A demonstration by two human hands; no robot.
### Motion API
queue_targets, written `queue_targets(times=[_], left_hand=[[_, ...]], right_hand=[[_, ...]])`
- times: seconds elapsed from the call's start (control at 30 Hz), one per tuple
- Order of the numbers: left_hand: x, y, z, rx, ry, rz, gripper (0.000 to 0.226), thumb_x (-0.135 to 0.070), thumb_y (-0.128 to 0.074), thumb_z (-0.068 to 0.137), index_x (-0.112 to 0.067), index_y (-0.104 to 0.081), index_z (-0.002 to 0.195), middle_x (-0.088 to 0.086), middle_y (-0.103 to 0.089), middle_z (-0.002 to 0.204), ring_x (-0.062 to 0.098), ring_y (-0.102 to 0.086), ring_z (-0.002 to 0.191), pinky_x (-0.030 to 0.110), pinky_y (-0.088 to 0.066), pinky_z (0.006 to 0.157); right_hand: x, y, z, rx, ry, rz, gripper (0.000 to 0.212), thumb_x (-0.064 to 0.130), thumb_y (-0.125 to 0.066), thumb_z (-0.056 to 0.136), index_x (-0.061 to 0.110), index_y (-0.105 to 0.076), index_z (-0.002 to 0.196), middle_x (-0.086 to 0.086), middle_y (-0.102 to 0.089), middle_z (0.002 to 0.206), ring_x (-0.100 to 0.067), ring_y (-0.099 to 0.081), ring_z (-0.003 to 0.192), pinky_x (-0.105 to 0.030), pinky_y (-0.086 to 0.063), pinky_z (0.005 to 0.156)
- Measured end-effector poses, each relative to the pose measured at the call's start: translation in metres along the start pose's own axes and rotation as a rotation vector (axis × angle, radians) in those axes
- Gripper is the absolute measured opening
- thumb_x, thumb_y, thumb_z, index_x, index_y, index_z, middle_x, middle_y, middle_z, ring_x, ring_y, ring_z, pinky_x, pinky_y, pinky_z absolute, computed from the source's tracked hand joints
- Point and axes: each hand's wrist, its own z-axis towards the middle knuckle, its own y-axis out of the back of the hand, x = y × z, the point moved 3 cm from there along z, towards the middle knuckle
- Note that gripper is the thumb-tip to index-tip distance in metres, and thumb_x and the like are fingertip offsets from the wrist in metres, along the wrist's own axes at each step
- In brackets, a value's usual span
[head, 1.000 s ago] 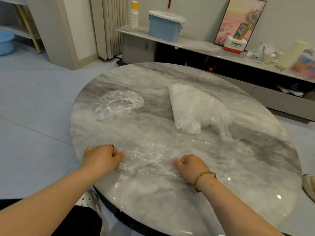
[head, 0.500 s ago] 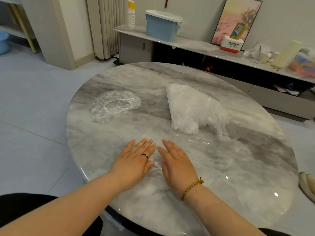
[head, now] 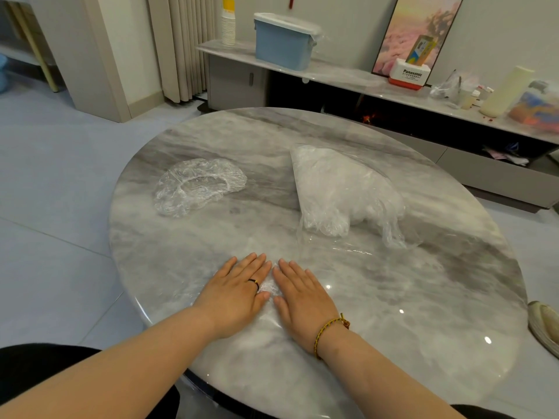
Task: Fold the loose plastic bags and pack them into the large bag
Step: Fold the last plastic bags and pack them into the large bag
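Observation:
My left hand (head: 237, 290) and my right hand (head: 302, 299) lie flat side by side near the table's front edge, fingers straight, pressing down on a clear plastic bag (head: 270, 290). Only a crumpled strip of that bag shows between the two hands. The large clear bag (head: 341, 192), stuffed with white plastic, lies beyond my right hand with its open mouth toward me. Another loose clear bag with an elastic rim (head: 198, 186) sits at the table's far left, apart from both hands.
The round grey marble table (head: 423, 297) holds everything. Behind it runs a low cabinet (head: 332, 75) with a blue lidded bin (head: 284, 40), stacked cups and a boxed item. A slipper (head: 544, 325) lies on the floor at the right.
A second ago both hands were gathering the bag's edges from either side. They came together and flattened onto it, and have since stayed pressed there.

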Motion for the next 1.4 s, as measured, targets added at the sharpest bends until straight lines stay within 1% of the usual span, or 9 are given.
queue_targets(times=[0.23,0.3,0.37,0.43,0.6,0.8,1.07,1.27,1.4], left_hand=[[-0.002,0.003,0.000,0.031,-0.004,0.011,0.090,-0.060,0.017,0.067,-0.021,0.008,0.147,-0.007,0.013,0.155,0.007,0.013,0.142,0.024,0.013,0.110],[-0.002,0.012,-0.001,0.025,-0.005,0.008,0.063,-0.054,-0.007,0.093,-0.023,-0.003,0.148,-0.008,0.005,0.156,0.008,0.005,0.143,0.024,0.004,0.113],[0.001,0.023,-0.001,-0.036,-0.009,-0.022,0.047,-0.040,-0.023,0.100,-0.025,-0.028,0.144,-0.010,-0.016,0.153,0.009,-0.013,0.140,0.022,-0.012,0.110],[0.007,0.030,-0.001,-0.075,-0.006,-0.041,0.037,-0.036,-0.031,0.099,-0.028,-0.047,0.131,-0.012,-0.037,0.141,0.010,-0.031,0.129,0.020,-0.027,0.097],[0.022,0.034,-0.005,-0.048,0.088,-0.071,0.025,-0.034,-0.046,0.094,-0.026,-0.056,0.115,-0.011,-0.050,0.121,0.009,-0.048,0.113,0.019,-0.038,0.082],[0.034,0.030,-0.016,0.032,0.170,-0.094,0.030,-0.035,-0.054,0.087,-0.030,-0.036,0.064,-0.012,-0.046,0.075,0.010,-0.048,0.081,0.015,-0.031,0.056],[0.041,0.037,-0.029,0.067,0.277,-0.040,0.039,-0.049,-0.055,0.084,-0.025,-0.035,0.060,-0.011,-0.041,0.067,0.012,-0.047,0.078,0.023,-0.032,0.059],[0.037,0.044,-0.033,-0.227,0.017,-0.278,0.022,-0.058,-0.042,0.067,-0.037,-0.041,0.064,-0.024,-0.043,0.076,0.001,-0.044,0.076,0.014,-0.030,0.064],[0.030,0.041,-0.037,-0.240,-0.088,-0.614,0.063,-0.062,-0.028,0.062,-0.025,-0.069,0.092,-0.024,-0.054,0.098,-0.006,-0.051,0.101,-0.002,-0.029,0.086]], right_hand=[[0.002,0.007,-0.001,-0.031,0.021,0.053,0.100,0.067,0.020,0.068,0.017,-0.010,0.149,0.001,0.000,0.157,-0.012,0.002,0.144,-0.021,0.016,0.105],[0.000,0.011,-0.002,-0.148,0.036,0.001,0.086,0.054,-0.008,0.070,0.013,-0.044,0.136,-0.007,-0.037,0.147,-0.019,-0.034,0.136,-0.025,-0.014,0.111],[-0.001,0.025,-0.005,-0.314,0.062,0.028,0.048,0.041,-0.033,0.070,0.019,-0.068,0.094,0.000,-0.068,0.098,-0.019,-0.065,0.091,-0.025,-0.051,0.077],[0.001,0.039,-0.008,-0.312,0.088,0.041,0.024,0.030,-0.045,0.076,0.019,-0.066,0.081,0.006,-0.063,0.079,-0.014,-0.058,0.075,-0.020,-0.039,0.070],[0.005,0.033,-0.015,-0.056,0.211,0.011,0.025,0.024,-0.046,0.091,0.011,-0.063,0.102,-0.005,-0.064,0.103,-0.022,-0.051,0.098,-0.022,-0.025,0.075],[0.005,0.037,-0.010,-0.293,0.161,-0.077,0.030,0.023,-0.039,0.079,0.019,-0.068,0.084,0.005,-0.065,0.077,-0.014,-0.061,0.074,-0.018,-0.034,0.071],[0.047,0.001,-0.024,-0.245,0.533,-0.026,0.034,0.039,-0.038,0.065,0.024,-0.059,0.086,0.007,-0.063,0.078,-0.011,-0.060,0.071,-0.018,-0.046,0.064],[0.039,-0.003,-0.020,-0.367,0.384,0.131,0.019,0.024,-0.041,0.065,0.019,-0.059,0.066,0.007,-0.059,0.062,-0.008,-0.054,0.054,-0.018,-0.041,0.044],[0.033,0.006,-0.021,-0.286,0.154,0.475,0.033,0.034,-0.034,0.075,0.009,-0.054,0.084,-0.008,-0.055,0.067,-0.015,-0.046,0.062,-0.026,-0.035,0.058]])
